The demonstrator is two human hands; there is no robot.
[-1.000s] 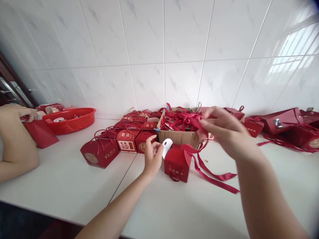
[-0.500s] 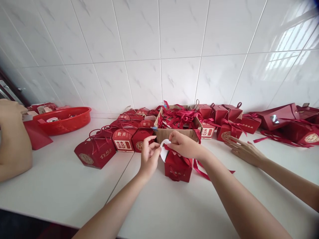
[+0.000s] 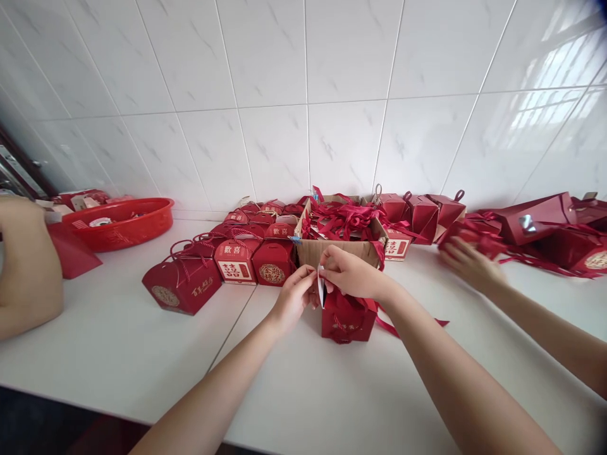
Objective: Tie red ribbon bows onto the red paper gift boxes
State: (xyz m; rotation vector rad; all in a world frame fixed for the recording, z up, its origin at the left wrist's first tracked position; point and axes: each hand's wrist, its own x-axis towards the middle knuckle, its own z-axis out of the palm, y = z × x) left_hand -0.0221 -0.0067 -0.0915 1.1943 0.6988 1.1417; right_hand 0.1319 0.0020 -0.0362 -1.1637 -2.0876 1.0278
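A small red gift box [image 3: 348, 318] stands on the white counter [image 3: 332, 392] in front of me. My left hand [image 3: 294, 297] pinches its white top flap [image 3: 321, 287] from the left. My right hand [image 3: 353, 273] is closed over the top of the box, fingers on the flap and on a red ribbon [image 3: 403, 325] that trails off to the right. Just behind the box stands a cardboard carton [image 3: 332, 249] full of red ribbons.
Finished red boxes [image 3: 237, 262] cluster left of the carton, more [image 3: 417, 215] behind it on the right. Another person's hand [image 3: 469, 262] reaches in from the right over a red box. At the left are a second person's arm [image 3: 23, 265] and a red basin [image 3: 121, 221].
My hands have come together on the box top and the white flap has turned edge-on. The other person's hand on the right has moved back onto a red box.
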